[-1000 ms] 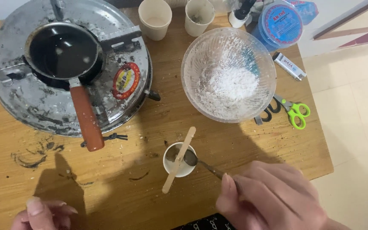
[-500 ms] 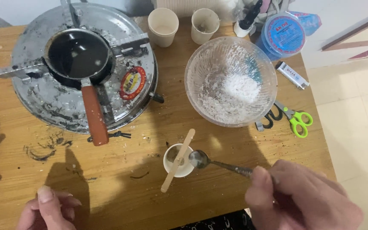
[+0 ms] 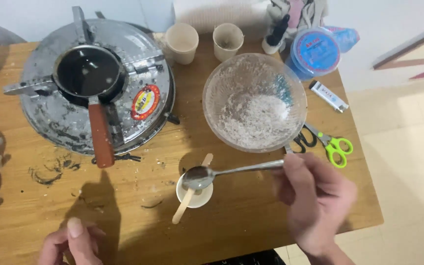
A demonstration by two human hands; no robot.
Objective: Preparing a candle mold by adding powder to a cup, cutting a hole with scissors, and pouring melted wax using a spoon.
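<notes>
The right hand (image 3: 315,201) pinches the end of a metal spoon (image 3: 231,172) with its fingers closed on the handle. The spoon lies almost flat and runs left to right. Its round bowl points left and sits just over a small white cup (image 3: 196,194). A wooden stick (image 3: 192,189) leans in the cup, slanting up to the right. Just beside the hand is a glass bowl (image 3: 254,100) with white powder. The left hand (image 3: 77,240) rests on the wooden table (image 3: 251,225), fingers curled, holding nothing.
</notes>
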